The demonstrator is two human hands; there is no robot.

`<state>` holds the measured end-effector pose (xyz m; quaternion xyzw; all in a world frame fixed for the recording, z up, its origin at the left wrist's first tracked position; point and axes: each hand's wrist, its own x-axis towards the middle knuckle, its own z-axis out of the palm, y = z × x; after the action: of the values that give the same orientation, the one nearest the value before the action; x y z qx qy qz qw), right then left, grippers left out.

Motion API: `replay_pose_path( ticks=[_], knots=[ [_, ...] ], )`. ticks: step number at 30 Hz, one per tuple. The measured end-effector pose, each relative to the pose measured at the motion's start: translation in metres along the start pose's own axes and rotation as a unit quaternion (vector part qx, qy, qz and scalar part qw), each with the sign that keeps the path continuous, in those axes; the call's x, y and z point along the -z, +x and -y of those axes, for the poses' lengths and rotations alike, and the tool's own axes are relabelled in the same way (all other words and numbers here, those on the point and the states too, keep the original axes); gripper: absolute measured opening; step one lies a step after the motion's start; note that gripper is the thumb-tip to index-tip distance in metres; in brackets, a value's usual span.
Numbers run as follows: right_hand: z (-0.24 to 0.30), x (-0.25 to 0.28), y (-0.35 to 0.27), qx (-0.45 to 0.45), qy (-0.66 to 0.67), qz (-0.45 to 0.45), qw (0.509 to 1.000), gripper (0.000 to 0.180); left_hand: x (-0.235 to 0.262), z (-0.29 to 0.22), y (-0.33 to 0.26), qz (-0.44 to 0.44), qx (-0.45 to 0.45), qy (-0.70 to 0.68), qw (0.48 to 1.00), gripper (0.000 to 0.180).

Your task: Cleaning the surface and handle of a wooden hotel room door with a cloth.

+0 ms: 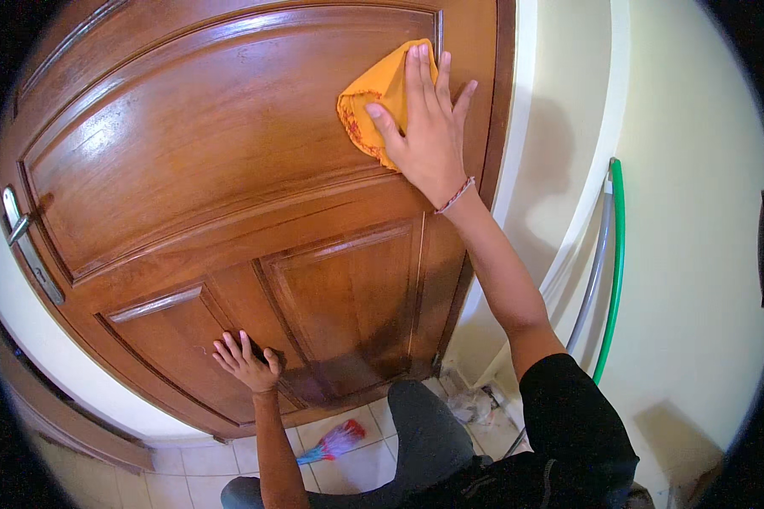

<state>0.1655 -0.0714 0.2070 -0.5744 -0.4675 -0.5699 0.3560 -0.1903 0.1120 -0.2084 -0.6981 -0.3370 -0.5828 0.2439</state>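
Observation:
A brown panelled wooden door (212, 161) fills the view ahead of me. High on its right side, my right hand (429, 131) presses an orange cloth (369, 110) flat against the upper panel. Its fingers are stretched out and spread over the cloth, not wrapped round it. Reddish patterned trim runs along the cloth's folded lower left edge. My left hand (247, 363) rests lower down on the door, between the two lower panels, fingers spread and nothing held in it.
A metal door handle (19, 227) sticks out at the left. Right of the frame, a green hose (616, 254) and a grey hose (598, 263) hang by the pale wall (679, 254). A red-and-blue duster (338, 441) lies on the tiled floor (212, 462), near my knees.

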Motion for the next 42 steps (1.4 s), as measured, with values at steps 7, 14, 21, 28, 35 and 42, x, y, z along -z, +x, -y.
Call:
replay_pose_path(
  ticks=[7, 14, 21, 28, 35, 42],
  knots=[
    [-0.007, -0.006, 0.028, 0.011, 0.011, -0.04, 0.999, 0.095, 0.002, -0.001, 0.001, 0.004, 0.002, 0.005, 1.0, 0.065],
    [-0.007, -0.005, 0.039, 0.008, 0.016, -0.069, 0.997, 0.091, 0.002, 0.0, 0.002, -0.005, 0.0, -0.003, 1.0, 0.064],
    [0.008, 0.02, 0.032, 0.01, -0.083, -0.038, 0.996, 0.066, 0.001, 0.001, 0.004, -0.007, -0.006, -0.001, 1.0, 0.065],
    [0.006, 0.005, -0.011, -0.004, 0.013, 0.003, 1.0, 0.086, 0.003, -0.002, 0.004, -0.003, 0.001, -0.008, 1.0, 0.065],
    [0.015, 0.017, -0.065, -0.008, 0.028, 0.057, 0.998, 0.087, 0.003, -0.002, 0.003, -0.004, 0.002, -0.004, 1.0, 0.065],
    [0.032, 0.032, -0.114, -0.037, 0.009, 0.143, 0.989, 0.092, 0.003, -0.002, 0.003, -0.002, 0.003, -0.01, 1.0, 0.065]
  ],
)
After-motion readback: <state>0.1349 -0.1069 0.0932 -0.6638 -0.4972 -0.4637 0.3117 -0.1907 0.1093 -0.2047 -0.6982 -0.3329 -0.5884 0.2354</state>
